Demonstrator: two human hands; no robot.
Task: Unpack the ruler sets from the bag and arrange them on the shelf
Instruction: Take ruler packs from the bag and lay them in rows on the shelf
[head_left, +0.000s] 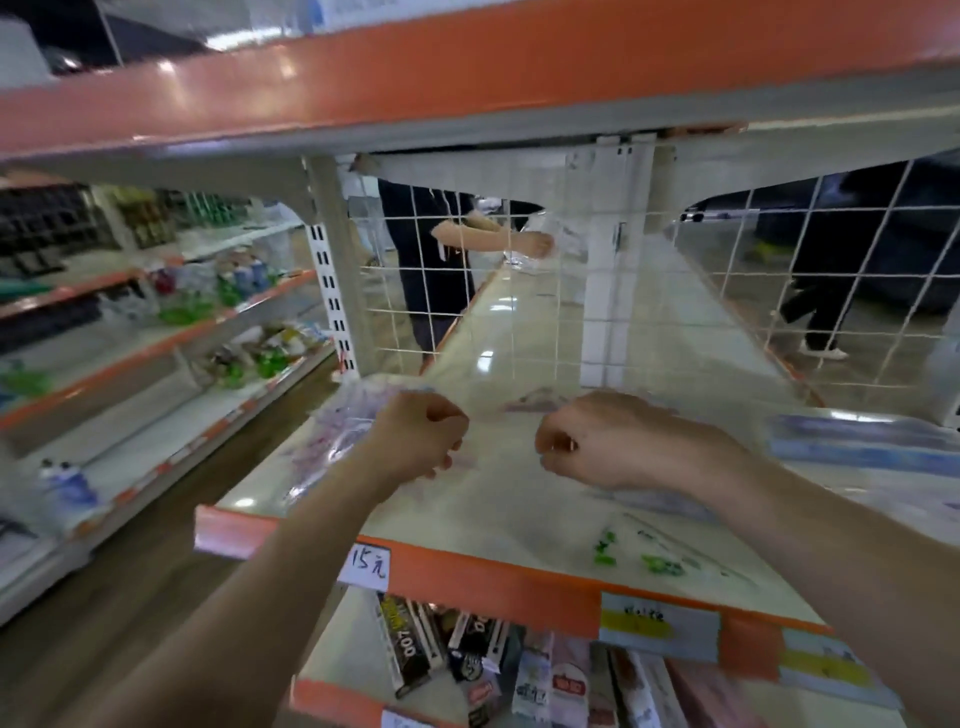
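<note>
Both my hands reach over the white shelf with its orange front lip. My left hand is closed on the edge of a clear plastic bag with red print, which lies at the shelf's left end. My right hand is closed on the bag's other clear edge, stretched between the two hands. A clear ruler set with green marks lies flat near the front lip, to the right. Blue-edged clear packs lie at the shelf's right end. The picture is blurred by motion.
A white wire grid backs the shelf, with a person's arm and dark clothing behind it. An orange-lipped shelf hangs close overhead. Boxed goods fill the shelf below. Another stocked rack stands across the aisle at left.
</note>
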